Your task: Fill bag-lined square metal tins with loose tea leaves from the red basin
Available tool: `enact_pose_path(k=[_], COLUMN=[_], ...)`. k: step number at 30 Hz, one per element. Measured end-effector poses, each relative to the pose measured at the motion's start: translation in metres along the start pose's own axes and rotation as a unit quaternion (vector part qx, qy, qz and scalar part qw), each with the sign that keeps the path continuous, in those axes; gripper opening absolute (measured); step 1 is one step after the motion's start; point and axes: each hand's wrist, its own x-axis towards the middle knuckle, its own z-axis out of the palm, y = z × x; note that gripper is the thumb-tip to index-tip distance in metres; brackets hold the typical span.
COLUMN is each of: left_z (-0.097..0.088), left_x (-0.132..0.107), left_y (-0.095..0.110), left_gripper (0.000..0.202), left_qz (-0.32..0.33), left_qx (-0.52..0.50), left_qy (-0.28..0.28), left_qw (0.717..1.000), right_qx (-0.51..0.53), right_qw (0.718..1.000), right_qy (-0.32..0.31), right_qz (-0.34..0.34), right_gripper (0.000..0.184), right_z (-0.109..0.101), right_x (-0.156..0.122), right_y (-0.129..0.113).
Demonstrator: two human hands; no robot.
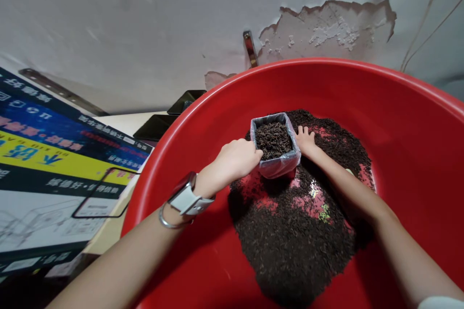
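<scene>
Left hand (237,158) pinches left rim of plastic-lined box (278,168), inside red tub (409,135) among dark leaves (297,251); right hand (306,141) beside it, hold unclear. Box could tip and spill if the pinch slips.

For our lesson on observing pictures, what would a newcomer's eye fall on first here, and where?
The big red tub comes first, filling the middle and right. Inside lies a dark, loose heap, with a plastic-lined container of similar-looking bits between the left hand and right hand. On the wall behind, a peeled patch stands out.
</scene>
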Motion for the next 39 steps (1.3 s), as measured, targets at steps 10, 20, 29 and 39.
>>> enact_pose_path(k=[10, 20, 29, 39], left_z=[0.000, 0.000, 0.001, -0.002], left_x=[-0.001, -0.001, -0.001, -0.002], left_y=[0.001, -0.001, 0.000, 0.002], left_gripper=[0.050, 0.050, 0.051, 0.051], left_qz=[-0.019, 0.005, -0.005, -0.012], left_qx=[-0.007, 0.009, -0.006, -0.010], left_qy=[-0.009, -0.012, 0.001, -0.003], left_qw=[1.000, 1.000, 1.000, 1.000], right_qx=[0.003, 0.033, 0.330, 0.385], right_qw=[0.995, 0.992, 0.882, 0.832], right_qy=[0.089, 0.089, 0.313, 0.276], right_qz=[0.038, 0.085, -0.125, -0.289], right_gripper=[0.045, 0.042, 0.032, 0.034], right_z=[-0.001, -0.015, -0.102, -0.123], right_x=[0.018, 0.030, -0.015, -0.063], right_y=[0.019, 0.058, 0.011, -0.028])
